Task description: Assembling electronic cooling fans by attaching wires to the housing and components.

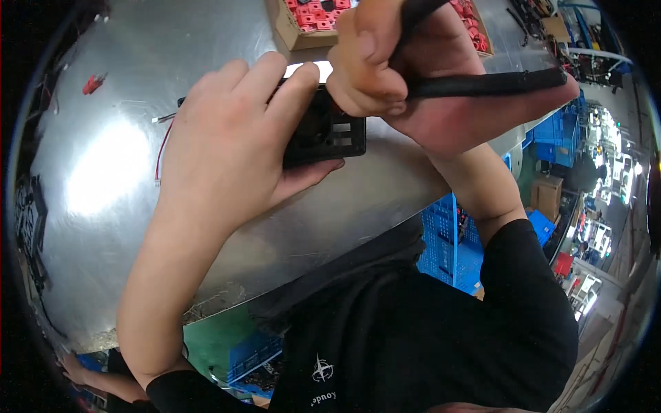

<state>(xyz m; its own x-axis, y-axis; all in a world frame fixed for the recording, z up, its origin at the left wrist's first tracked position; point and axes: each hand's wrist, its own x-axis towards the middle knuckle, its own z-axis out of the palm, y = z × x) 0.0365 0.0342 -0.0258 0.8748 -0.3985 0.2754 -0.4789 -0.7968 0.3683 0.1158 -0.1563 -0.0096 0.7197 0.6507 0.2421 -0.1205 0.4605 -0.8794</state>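
Note:
My left hand (231,127) is closed over a black plastic housing (354,141) with rectangular slots, pressing it against the metal table. Its thumb lies along the housing's near edge. A thin red and black wire (162,150) with small white connectors sticks out at the left of this hand. Above the housing's right end, my right hand (372,79) is curled round a tool with two black handles (489,84), which looks like pliers. The handles spread apart, one across the palm and one toward the top edge. My fingers hide the tool's head.
An open cardboard box (303,40) of red parts stands at the far side of the metal table (330,213). One small red piece (93,84) lies at the far left. Blue crates (441,241) sit below the right edge. Another person's arm (103,382) shows at the lower left.

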